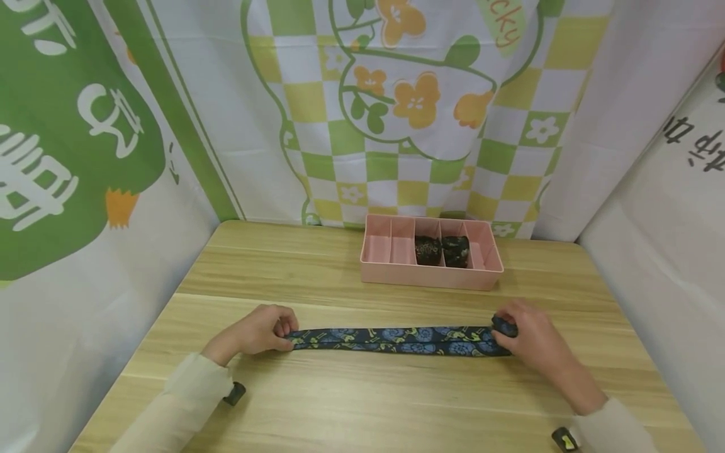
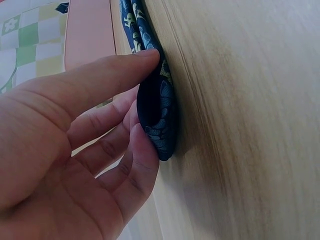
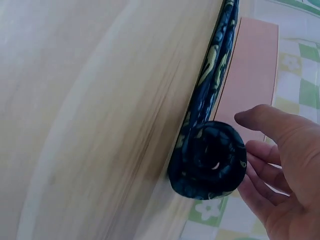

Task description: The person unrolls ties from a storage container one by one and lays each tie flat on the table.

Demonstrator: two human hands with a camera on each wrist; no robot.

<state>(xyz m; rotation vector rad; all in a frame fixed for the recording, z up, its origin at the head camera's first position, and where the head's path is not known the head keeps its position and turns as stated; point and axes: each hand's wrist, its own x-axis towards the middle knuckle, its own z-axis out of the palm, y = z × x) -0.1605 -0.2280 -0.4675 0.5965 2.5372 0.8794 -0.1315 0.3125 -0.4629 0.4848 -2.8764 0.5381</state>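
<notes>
A dark navy necktie [image 1: 396, 340] with blue flowers and yellow figures lies folded lengthwise across the table. My left hand [image 1: 263, 330] pinches its left end, thumb on top; the left wrist view shows the folded loop of cloth [image 2: 165, 115] between thumb and fingers. At the other end the tie is wound into a small roll [image 3: 210, 160]. My right hand [image 1: 532, 336] holds this roll from its right side, fingertips at the coil. In the right wrist view the thumb [image 3: 255, 120] stands near the top of the roll.
Behind the tie stands a pink divided box [image 1: 425, 275]. Two dark patterned rolls, one left [image 1: 428, 250] and one right [image 1: 455, 251], sit in neighbouring compartments. The wooden table [image 1: 340, 402] ends at patterned curtains [image 1: 317, 126] at the back and sides.
</notes>
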